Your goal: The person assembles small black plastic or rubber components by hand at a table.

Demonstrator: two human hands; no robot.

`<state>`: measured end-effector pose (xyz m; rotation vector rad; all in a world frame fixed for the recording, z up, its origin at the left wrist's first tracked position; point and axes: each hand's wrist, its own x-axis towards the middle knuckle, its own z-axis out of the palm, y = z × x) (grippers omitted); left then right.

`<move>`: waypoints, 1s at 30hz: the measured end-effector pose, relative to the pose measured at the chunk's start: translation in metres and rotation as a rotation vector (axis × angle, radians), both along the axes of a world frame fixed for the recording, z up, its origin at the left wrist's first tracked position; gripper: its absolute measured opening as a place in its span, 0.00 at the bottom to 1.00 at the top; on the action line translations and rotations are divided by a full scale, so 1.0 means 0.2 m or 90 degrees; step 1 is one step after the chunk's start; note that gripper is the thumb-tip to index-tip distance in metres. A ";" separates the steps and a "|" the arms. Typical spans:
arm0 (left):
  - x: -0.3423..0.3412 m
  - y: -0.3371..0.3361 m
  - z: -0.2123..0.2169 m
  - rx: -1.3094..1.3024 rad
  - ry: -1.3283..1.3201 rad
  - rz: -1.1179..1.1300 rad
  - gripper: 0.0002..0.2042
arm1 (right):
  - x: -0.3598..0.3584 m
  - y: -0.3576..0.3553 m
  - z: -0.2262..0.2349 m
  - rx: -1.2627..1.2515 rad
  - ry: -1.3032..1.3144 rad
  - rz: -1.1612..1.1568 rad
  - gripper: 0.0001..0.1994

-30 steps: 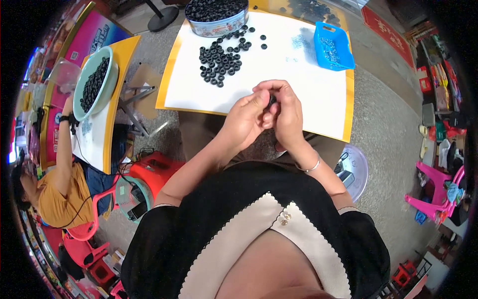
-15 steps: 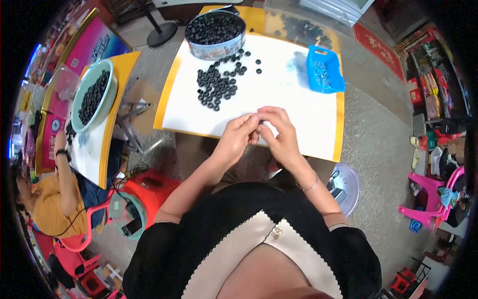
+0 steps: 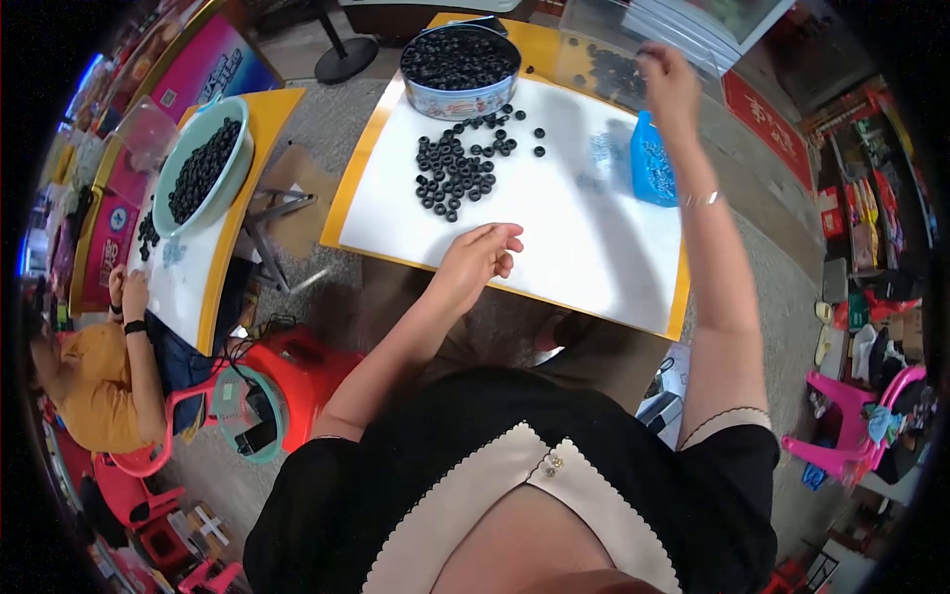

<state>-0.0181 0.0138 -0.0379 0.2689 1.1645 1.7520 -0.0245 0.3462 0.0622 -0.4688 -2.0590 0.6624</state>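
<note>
My right hand [image 3: 671, 91] reaches to the far right, over a clear plastic bin [image 3: 633, 94] with small black pieces in it. Its fingertips pinch a small black piece [image 3: 644, 49], too blurred to show its exact shape. At the table's near edge my left hand [image 3: 477, 259] has loosely curled fingers, slightly apart, with nothing visible in them. Beyond it lies a loose pile of small black rings [image 3: 455, 173] on the white tabletop [image 3: 584, 247]. A round tin [image 3: 460, 102] full of black rings stands at the far side.
A blue plastic basket [image 3: 649, 163] holding small pale bits stands below my right forearm. On the left, a person in a mustard top [image 3: 104, 386] sits at another table with a pale green basin [image 3: 237, 173] of black rings. A red stool [image 3: 312, 371] stands between.
My hands have parted from each other at the table's near edge. The right has swung far and right to above the clear bin; the left stays near the edge, its fingers looser.
</note>
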 end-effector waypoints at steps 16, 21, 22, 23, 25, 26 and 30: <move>-0.10 0.01 -0.12 0.080 -0.095 -0.010 0.13 | 0.00 -0.51 -0.55 0.101 -0.301 0.121 0.09; -0.09 0.01 -0.12 0.077 -0.099 -0.017 0.13 | 0.07 -0.56 -0.58 -0.066 -0.261 0.163 0.11; -0.10 0.01 -0.12 0.078 -0.102 -0.003 0.13 | 0.11 -0.60 -0.56 -0.235 -0.235 0.195 0.12; -0.10 0.00 -0.12 0.078 -0.105 0.011 0.12 | 0.15 -0.63 -0.53 -0.238 -0.236 0.196 0.12; -0.09 0.03 -0.12 0.087 -0.087 0.045 0.11 | 0.26 -0.71 -0.46 -0.563 -0.159 0.301 0.12; -0.09 0.04 -0.12 0.098 -0.066 0.080 0.11 | 0.30 -0.74 -0.46 -0.620 -0.135 0.318 0.11; -0.04 0.14 -0.05 0.085 -0.054 0.113 0.11 | 0.45 -0.87 -0.48 -0.577 -0.111 0.292 0.11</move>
